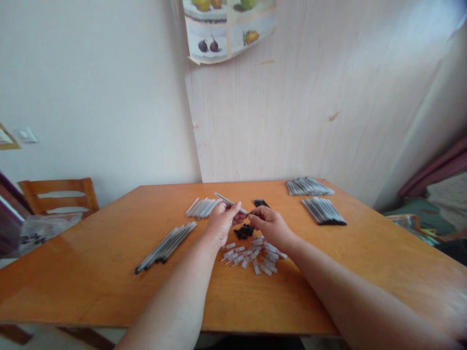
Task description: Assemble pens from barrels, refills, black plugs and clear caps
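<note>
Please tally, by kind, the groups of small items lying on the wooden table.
Groups of slim grey sticks with dark parts: 3
Group of slim whitish tubes: 1
Bunch of thin black sticks: 1
Pile of small black pieces: 1
Scatter of short translucent white pieces: 1
Total: 7

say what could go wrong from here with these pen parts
The dark bit in the right hand, at the end of the pen in the left hand, could slip and get lost among the black pieces. A sweep of the right hand might scatter the pale pieces lying close by.
</note>
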Demonstrator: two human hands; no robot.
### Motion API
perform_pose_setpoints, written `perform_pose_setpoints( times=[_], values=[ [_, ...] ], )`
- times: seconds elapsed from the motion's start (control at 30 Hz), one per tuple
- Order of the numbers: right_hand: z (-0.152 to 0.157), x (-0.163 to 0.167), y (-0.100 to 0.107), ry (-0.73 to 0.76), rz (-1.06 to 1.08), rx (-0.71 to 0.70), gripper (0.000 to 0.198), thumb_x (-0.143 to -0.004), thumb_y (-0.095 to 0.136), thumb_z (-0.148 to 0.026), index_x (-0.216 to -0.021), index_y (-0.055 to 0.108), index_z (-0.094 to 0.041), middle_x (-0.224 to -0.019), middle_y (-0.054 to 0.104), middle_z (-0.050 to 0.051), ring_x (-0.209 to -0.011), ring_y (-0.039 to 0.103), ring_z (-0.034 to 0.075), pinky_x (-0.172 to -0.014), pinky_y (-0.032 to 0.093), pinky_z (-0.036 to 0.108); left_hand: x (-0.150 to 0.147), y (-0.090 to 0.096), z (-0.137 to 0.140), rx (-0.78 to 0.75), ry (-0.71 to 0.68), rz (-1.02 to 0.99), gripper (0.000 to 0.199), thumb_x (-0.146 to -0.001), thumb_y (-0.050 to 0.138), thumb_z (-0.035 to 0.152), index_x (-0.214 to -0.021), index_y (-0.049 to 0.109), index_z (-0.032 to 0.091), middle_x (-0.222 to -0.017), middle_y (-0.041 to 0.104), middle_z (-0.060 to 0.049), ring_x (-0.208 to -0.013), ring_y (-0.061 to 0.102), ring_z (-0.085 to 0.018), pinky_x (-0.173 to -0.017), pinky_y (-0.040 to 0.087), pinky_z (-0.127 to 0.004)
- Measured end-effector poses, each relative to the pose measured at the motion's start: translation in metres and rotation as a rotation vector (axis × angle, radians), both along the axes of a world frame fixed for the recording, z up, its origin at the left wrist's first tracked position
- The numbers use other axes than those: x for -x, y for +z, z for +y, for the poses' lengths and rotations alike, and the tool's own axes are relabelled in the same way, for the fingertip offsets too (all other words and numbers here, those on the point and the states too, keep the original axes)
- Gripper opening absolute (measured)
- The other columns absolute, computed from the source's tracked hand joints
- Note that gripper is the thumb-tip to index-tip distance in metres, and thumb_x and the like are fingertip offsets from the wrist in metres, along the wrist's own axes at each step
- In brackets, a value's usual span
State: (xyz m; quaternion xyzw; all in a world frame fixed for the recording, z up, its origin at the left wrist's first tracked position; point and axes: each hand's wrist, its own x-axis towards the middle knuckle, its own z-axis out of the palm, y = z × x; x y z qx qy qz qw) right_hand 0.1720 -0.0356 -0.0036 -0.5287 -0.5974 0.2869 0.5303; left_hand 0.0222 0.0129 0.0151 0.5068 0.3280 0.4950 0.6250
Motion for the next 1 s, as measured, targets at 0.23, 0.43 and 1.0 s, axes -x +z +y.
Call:
perform_pose_setpoints(
  times=[0.23, 0.43, 1.0],
  values=[
    [0.005, -0.004, -0.006, -0.093, -0.099, -0.043, 0.022, -0.075, 0.061, -0.039, -0.081, 0.061, -0.018, -0.066, 0.059, 0.000, -0.061, 0.050, 0.013, -0.056, 0.040, 0.024, 0.000, 0.001, 0.000, 0.024, -0.003, -0.011, 0.032, -0.076, 0.071, 0.039, -0.086, 0.053, 0.016, -0.076, 0.071, -0.008, -0.068, 0.069, -0.018, -0.060, 0.053, -0.026],
    [0.008, -0.005, -0.009, -0.111, -0.174, -0.051, 0.021, -0.077, 0.060, -0.038, -0.082, 0.063, -0.018, -0.065, 0.059, 0.000, -0.059, 0.050, 0.012, -0.056, 0.039, 0.024, 0.003, -0.002, 0.005, 0.051, 0.018, -0.075, 0.026, -0.079, 0.069, 0.036, -0.084, 0.052, 0.016, -0.073, 0.070, -0.007, -0.067, 0.069, -0.017, -0.059, 0.052, -0.025],
    [0.008, -0.035, -0.005, -0.101, -0.677, 0.168, 0.010, -0.072, 0.067, -0.031, -0.076, 0.073, -0.024, -0.072, 0.069, 0.002, -0.067, 0.058, 0.016, -0.058, 0.035, 0.025, 0.007, -0.006, 0.013, 0.109, 0.104, -0.067, 0.024, -0.079, 0.069, 0.034, -0.087, 0.056, 0.015, -0.072, 0.069, -0.006, -0.063, 0.068, -0.015, -0.056, 0.051, -0.023]
  ],
)
